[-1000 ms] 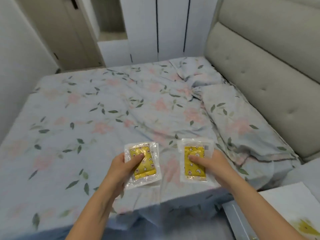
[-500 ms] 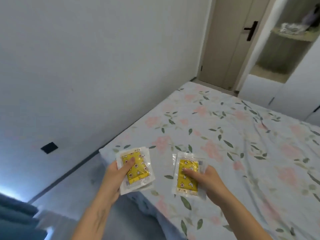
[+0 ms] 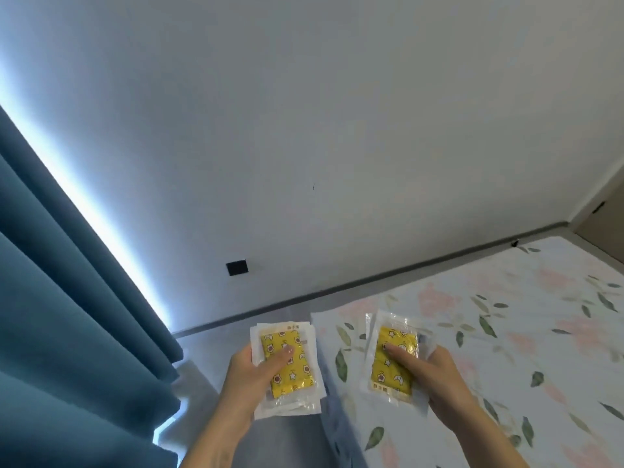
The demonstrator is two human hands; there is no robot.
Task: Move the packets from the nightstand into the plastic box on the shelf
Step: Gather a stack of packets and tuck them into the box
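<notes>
Nearest to us, our two forearms reach forward from the bottom edge of the view. Our left hand (image 3: pixel 251 374) holds a small stack of packets (image 3: pixel 287 363), each a clear plastic pouch with a yellow patterned inner sachet; the grip is closed on the stack, thumb pressed flat across the yellow face, fingers hidden beneath. Our right hand (image 3: pixel 434 380) holds a second stack of packets (image 3: pixel 393 359) of the same kind, gripped likewise with the thumb lying over the yellow sachet and fingertips showing past the stack's right edge. The two stacks are held apart, side by side, both face up and tilted slightly.

Below the left stack we see grey floor (image 3: pixel 297 444). The right stack sits over the corner of a bed (image 3: pixel 506 332) covered in a pale floral sheet with pink blossoms and green leaves. To the left hangs a teal curtain (image 3: pixel 67 315), with bright light along its edge.

Farther off, a dark skirting strip (image 3: pixel 371 282) runs along the foot of a plain white wall (image 3: pixel 304 130), which carries a small black socket plate (image 3: pixel 237 267). At the far right edge, part of a door (image 3: pixel 604 228) is visible.
</notes>
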